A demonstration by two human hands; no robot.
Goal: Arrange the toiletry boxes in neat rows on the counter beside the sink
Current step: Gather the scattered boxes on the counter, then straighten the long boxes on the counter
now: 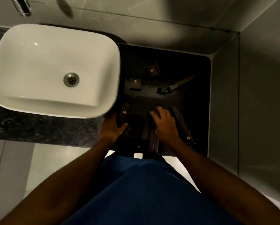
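Several dark brown toiletry boxes lie scattered on the dark counter (199,111) to the right of the white sink (38,62). My left hand (111,127) grips a long box (123,114) beside the sink's near right corner. My right hand (165,125) presses down on a long box (154,142) near the counter's front edge. Another long box (183,125) lies just right of that hand. Farther back sit a small square box (153,69), a second small box (135,83), a slanted long box (181,83) and a small green-topped item (162,91).
The sink's drain (71,79) is at the basin's middle and a chrome tap (22,7) is at the top left. Grey tiled walls close in the counter at the back and right. A speckled counter strip (38,127) runs in front of the sink.
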